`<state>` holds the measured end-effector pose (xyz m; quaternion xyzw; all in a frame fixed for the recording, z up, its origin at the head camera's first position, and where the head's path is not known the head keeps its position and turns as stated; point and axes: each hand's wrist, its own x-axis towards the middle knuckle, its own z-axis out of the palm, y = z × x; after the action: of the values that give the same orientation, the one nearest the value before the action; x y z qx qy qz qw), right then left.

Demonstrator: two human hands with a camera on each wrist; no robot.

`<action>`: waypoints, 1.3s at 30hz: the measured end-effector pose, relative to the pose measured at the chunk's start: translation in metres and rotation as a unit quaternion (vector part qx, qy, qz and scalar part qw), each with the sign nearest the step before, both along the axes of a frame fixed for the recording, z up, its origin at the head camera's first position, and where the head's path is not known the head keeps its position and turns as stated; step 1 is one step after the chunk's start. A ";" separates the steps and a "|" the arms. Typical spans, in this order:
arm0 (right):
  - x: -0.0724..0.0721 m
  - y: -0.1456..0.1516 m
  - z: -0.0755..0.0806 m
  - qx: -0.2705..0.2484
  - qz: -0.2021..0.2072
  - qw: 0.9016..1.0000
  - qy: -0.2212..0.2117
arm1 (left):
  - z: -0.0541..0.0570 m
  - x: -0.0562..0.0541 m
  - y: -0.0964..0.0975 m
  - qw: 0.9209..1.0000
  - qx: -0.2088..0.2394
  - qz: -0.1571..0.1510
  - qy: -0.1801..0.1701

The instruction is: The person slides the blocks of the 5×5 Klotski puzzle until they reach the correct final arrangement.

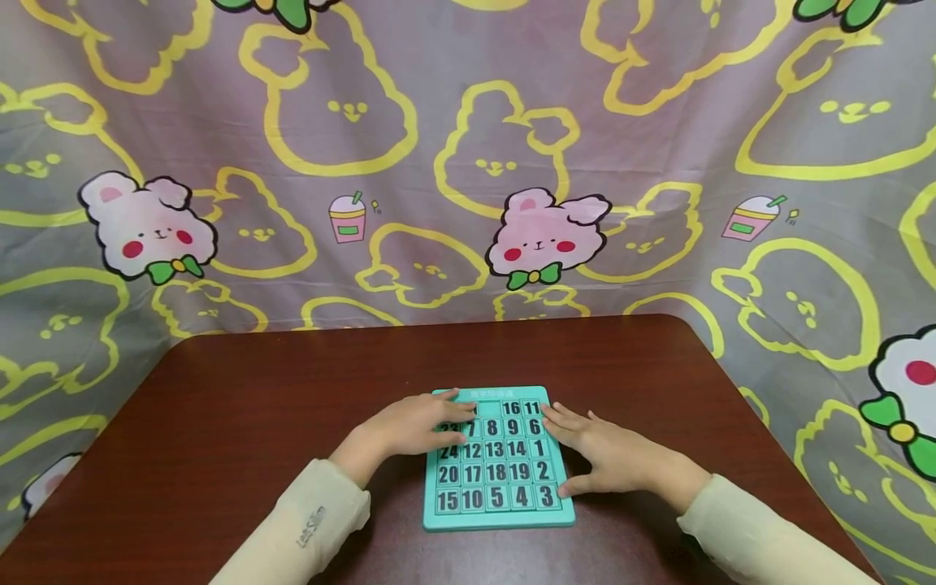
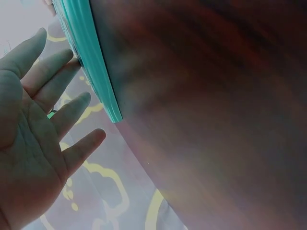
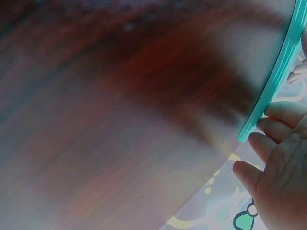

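Observation:
A turquoise number sliding puzzle point(image 1: 500, 520) lies flat on the table, its black-numbered tiles facing up. A gap shows in its top row, left of the 16 tile point(image 1: 511, 409). My left hand point(image 1: 420, 422) reaches over the upper left of the board with straight, spread fingers, covering part of the left tiles. At the right rim my right hand point(image 1: 614, 455) rests, fingers stretched toward the 11 and 6 tiles and thumb beside the 3 tile point(image 1: 546, 496). The left wrist view shows the left palm and the board's turquoise edge point(image 2: 96, 62); the right wrist view shows the right fingers near that edge point(image 3: 276, 79).
The dark red-brown wooden table point(image 1: 292, 382) extends around the board on all sides. Behind and beside it hangs a grey-pink cloth point(image 1: 424, 73) printed with yellow outlines, white rabbits and drink cups.

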<state>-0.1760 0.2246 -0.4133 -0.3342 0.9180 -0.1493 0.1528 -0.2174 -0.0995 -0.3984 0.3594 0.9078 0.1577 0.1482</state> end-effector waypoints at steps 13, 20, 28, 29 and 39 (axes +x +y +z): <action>0.001 0.004 0.000 0.011 -0.004 1.000 0.029 | 0.004 -0.002 0.005 1.000 0.006 -0.011 0.024; 0.000 0.005 -0.001 0.009 -0.005 0.999 0.040 | 0.007 -0.006 0.024 0.998 -0.006 -0.040 0.039; -0.002 0.006 -0.002 -0.005 -0.003 1.000 0.028 | 0.006 -0.008 0.048 0.996 -0.045 -0.068 0.039; -0.002 0.006 -0.002 -0.005 -0.003 1.000 0.028 | 0.006 -0.008 0.050 0.996 -0.049 -0.071 0.038; -0.002 0.007 -0.003 -0.005 -0.004 1.000 0.028 | 0.003 -0.007 0.061 0.995 -0.066 -0.067 0.016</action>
<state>-0.1776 0.2317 -0.4163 -0.3356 0.9223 -0.1452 0.1249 -0.2242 -0.0390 -0.3955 0.4114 0.8922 0.0815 0.1678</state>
